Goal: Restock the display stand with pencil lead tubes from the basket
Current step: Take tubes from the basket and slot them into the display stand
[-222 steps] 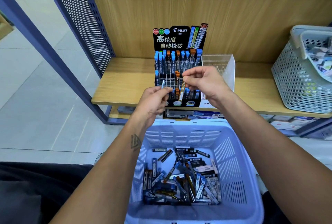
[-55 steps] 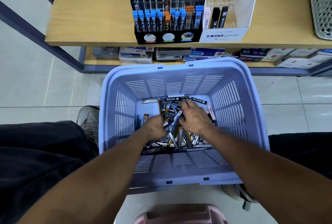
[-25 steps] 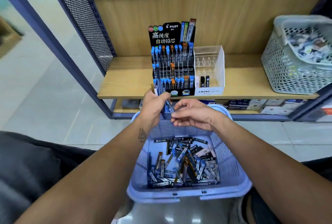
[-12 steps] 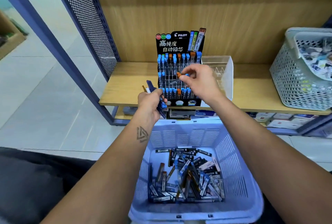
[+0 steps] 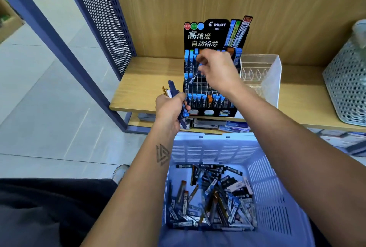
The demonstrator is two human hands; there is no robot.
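The lilac slatted basket [image 5: 263, 203] sits at six o'clock, low in the view; a loose heap of pencil lead tubes [image 5: 212, 199] covers its floor, most of them dark with blue or orange caps, lying crosswise over one another. At twelve o'clock the black Pilot display stand [image 5: 214, 35] stands on the wooden shelf [image 5: 146, 84]; blue-capped tubes fill its top row and its front row, with an orange one among them, while the middle cells look mostly bare. The right hand [image 5: 217, 70] is raised in front of the stand's upper rows and hides part of them; its fingertips pinch a single blue-capped tube [image 5: 196, 75], tilted, against the grid. The left hand [image 5: 170, 108] hovers at about ten o'clock from the basket, just left of the stand's base; its fingers are curled round a small bundle of tubes [image 5: 175, 96] — dark blue ones, with a gold one behind. Touching the stand at its right is a clear acrylic holder [image 5: 273, 80]; whether anything is in it I cannot tell. At three o'clock, a pale perforated basket [image 5: 346, 84] rests on the same shelf; flat boxes [image 5: 221, 124] lie on the lower shelf behind the lilac rim.
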